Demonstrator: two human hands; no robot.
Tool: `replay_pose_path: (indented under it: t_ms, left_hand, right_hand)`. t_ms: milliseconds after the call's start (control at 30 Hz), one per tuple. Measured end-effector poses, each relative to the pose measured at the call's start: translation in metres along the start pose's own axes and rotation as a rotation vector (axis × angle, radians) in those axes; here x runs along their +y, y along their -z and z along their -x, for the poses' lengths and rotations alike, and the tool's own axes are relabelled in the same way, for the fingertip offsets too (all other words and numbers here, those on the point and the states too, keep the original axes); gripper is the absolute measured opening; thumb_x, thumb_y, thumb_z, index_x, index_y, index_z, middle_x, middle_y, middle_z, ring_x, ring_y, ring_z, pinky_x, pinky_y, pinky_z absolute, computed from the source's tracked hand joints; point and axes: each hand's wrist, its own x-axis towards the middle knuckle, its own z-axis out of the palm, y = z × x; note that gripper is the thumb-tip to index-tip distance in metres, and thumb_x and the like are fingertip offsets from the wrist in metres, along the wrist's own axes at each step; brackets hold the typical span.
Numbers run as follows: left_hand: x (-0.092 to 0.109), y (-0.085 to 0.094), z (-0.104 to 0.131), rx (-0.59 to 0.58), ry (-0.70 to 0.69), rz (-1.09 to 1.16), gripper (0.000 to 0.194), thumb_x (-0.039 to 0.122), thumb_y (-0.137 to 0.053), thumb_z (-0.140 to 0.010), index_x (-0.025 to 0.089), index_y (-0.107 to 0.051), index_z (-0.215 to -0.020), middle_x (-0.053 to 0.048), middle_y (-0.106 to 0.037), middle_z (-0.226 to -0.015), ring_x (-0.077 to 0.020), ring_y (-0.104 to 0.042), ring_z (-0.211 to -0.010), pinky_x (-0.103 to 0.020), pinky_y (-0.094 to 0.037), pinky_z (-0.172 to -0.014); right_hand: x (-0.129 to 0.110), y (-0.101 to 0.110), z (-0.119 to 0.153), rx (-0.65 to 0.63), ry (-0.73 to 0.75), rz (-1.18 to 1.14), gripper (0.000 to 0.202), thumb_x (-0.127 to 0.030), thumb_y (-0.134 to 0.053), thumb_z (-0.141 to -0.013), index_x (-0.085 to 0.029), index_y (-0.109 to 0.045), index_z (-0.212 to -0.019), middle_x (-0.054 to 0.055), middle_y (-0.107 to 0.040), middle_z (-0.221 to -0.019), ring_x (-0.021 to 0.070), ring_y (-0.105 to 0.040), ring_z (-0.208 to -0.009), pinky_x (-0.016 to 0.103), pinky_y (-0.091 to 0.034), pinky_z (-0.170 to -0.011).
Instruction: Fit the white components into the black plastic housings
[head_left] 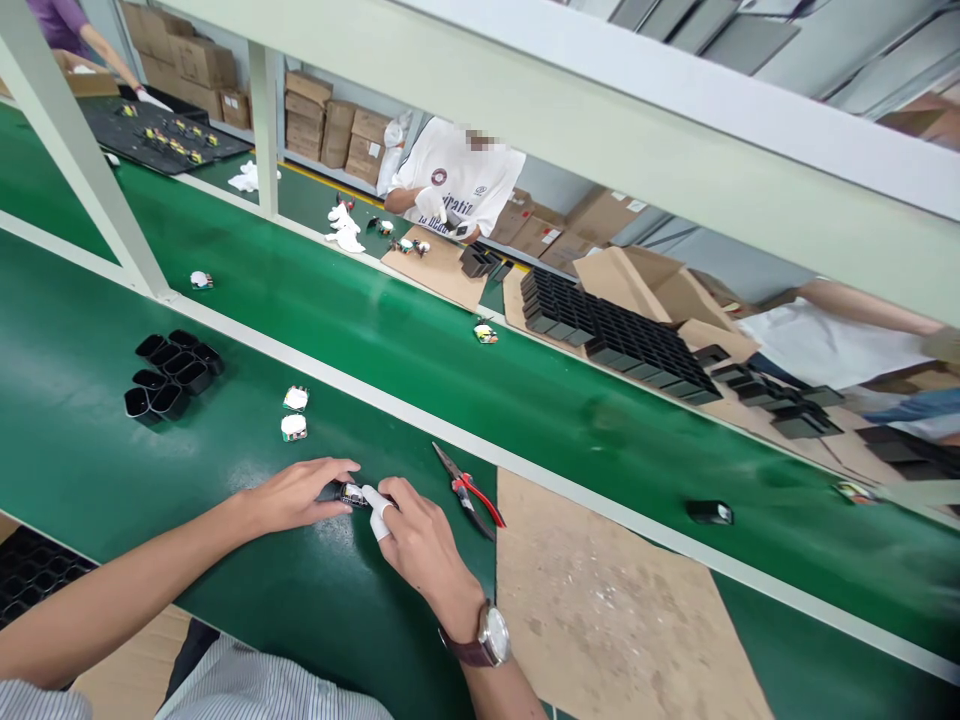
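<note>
My left hand grips a small black plastic case from its left side, low over the green bench. A circuit board with a white top shows at the case's right end. My right hand, with white finger cots on its thumb and a finger, presses at that end; its fingers are bent around the part. How far the board sits inside the case is hidden. Two white-topped circuit boards lie just beyond my left hand. Needle-nose pliers with red and black handles rest right of my right hand.
Several black cases stand grouped at the left. A stained cardboard sheet covers the bench at right. Beyond a pale rail, a green conveyor carries boards and a black case. A co-worker works opposite; a frame beam crosses above.
</note>
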Motion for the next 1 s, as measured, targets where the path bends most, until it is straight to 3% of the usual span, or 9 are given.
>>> replay_pose_path:
  t_ms: [167, 400, 533, 633, 767, 900, 1000]
  left_hand:
    - [0.001, 0.0, 0.0, 0.002, 0.008, -0.015, 0.058, 0.031, -0.072, -0.096, 0.029, -0.049, -0.149, -0.006, -0.073, -0.13, -0.0269, -0.069, -0.122, -0.038, -0.056, -0.103]
    - [0.002, 0.0, 0.0, 0.021, -0.009, 0.001, 0.058, 0.031, -0.072, -0.095, 0.029, -0.05, -0.149, -0.006, -0.074, -0.128, -0.0263, -0.07, -0.12, -0.038, -0.057, -0.102]
    - [0.0, 0.001, 0.002, 0.038, -0.039, -0.029, 0.056, 0.034, -0.072, -0.097, 0.029, -0.051, -0.148, -0.006, -0.074, -0.127, -0.0274, -0.071, -0.118, -0.04, -0.059, -0.101]
    - [0.001, 0.003, 0.003, 0.061, -0.162, -0.071, 0.052, 0.037, -0.072, -0.097, 0.028, -0.055, -0.145, -0.009, -0.069, -0.134, -0.0281, -0.069, -0.122, -0.04, -0.058, -0.103]
    - [0.004, 0.004, 0.002, 0.105, -0.395, -0.133, 0.026, 0.026, -0.061, -0.105, 0.026, -0.067, -0.13, -0.011, -0.067, -0.137, -0.0258, -0.068, -0.123, -0.039, -0.057, -0.106]
    - [0.007, 0.002, 0.001, 0.172, -0.455, -0.137, 0.021, 0.019, -0.058, -0.106, 0.024, -0.071, -0.121, -0.012, -0.07, -0.129, -0.0237, -0.072, -0.111, -0.036, -0.062, -0.094]
    - [0.009, 0.001, -0.001, 0.167, -0.444, -0.123, 0.021, 0.018, -0.058, -0.105, 0.025, -0.072, -0.12, -0.012, -0.071, -0.127, -0.0243, -0.072, -0.11, -0.039, -0.062, -0.092]
  right_hand:
    - [0.0, 0.008, -0.004, -0.065, 0.006, 0.024, 0.023, 0.001, -0.054, -0.083, -0.02, -0.062, -0.078, 0.008, -0.065, -0.102, 0.0206, -0.06, -0.085, 0.032, -0.049, -0.061]
    - [0.001, 0.007, -0.004, -0.051, -0.016, -0.013, 0.022, -0.001, -0.055, -0.086, -0.019, -0.065, -0.081, 0.008, -0.066, -0.101, 0.0201, -0.062, -0.085, 0.03, -0.05, -0.063]
    - [0.017, 0.002, 0.002, 0.055, -0.127, -0.07, 0.028, -0.007, -0.05, -0.096, -0.018, -0.071, -0.11, 0.008, -0.068, -0.105, 0.019, -0.065, -0.087, 0.029, -0.053, -0.068]
    - [0.036, -0.011, 0.009, 0.149, -0.248, -0.049, 0.03, -0.009, -0.048, -0.099, -0.017, -0.072, -0.114, 0.009, -0.068, -0.106, 0.0198, -0.066, -0.088, 0.031, -0.054, -0.073]
    - [0.048, -0.031, 0.016, 0.16, -0.294, 0.021, 0.029, -0.007, -0.048, -0.099, -0.014, -0.074, -0.11, 0.01, -0.068, -0.101, 0.0243, -0.063, -0.091, 0.038, -0.055, -0.083]
    - [0.043, -0.036, 0.018, 0.246, -0.306, 0.018, 0.032, -0.015, -0.053, -0.104, -0.013, -0.065, -0.133, 0.015, -0.066, -0.116, 0.0276, -0.061, -0.103, 0.043, -0.053, -0.091]
    - [0.039, -0.035, 0.018, 0.307, -0.284, -0.012, 0.031, -0.015, -0.052, -0.105, -0.014, -0.064, -0.134, 0.015, -0.065, -0.12, 0.0277, -0.06, -0.107, 0.043, -0.053, -0.093]
